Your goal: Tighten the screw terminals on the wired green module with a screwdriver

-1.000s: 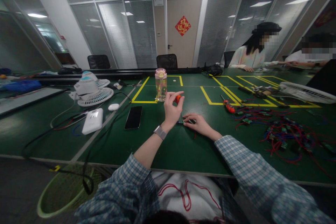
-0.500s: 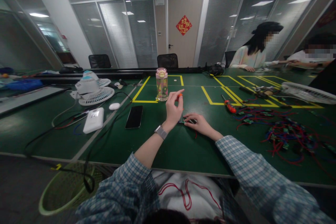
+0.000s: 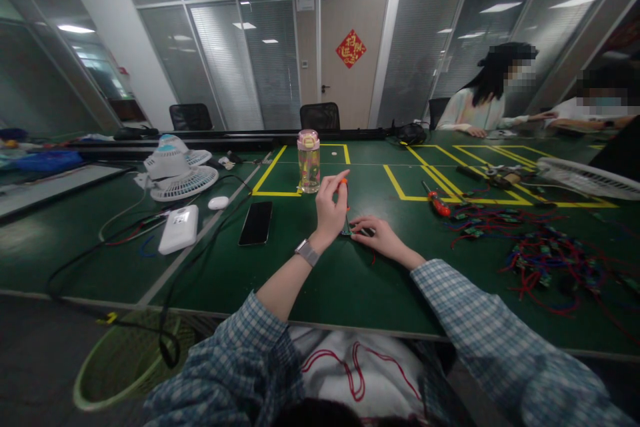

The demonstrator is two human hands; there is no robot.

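My left hand (image 3: 331,205) is closed around the orange-handled screwdriver (image 3: 343,182), which stands upright with its shaft pointing down. Below its tip, a small green circuit board (image 3: 346,232) lies on the green table. My right hand (image 3: 376,236) rests on the table with its fingers pinched at the right edge of that board. A short red wire (image 3: 373,258) shows under the right hand. Most of the board and part of the screwdriver are hidden by my fingers.
A bottle (image 3: 309,163) stands just beyond my left hand; a phone (image 3: 255,223) lies left of it. Another red screwdriver (image 3: 439,204) and a heap of wired boards (image 3: 555,260) lie to the right. White fans (image 3: 180,170) stand left. Two people sit at far right.
My hands stay almost in place, with the screwdriver still upright over the board. At far right, a co-worker's arm has shifted slightly.
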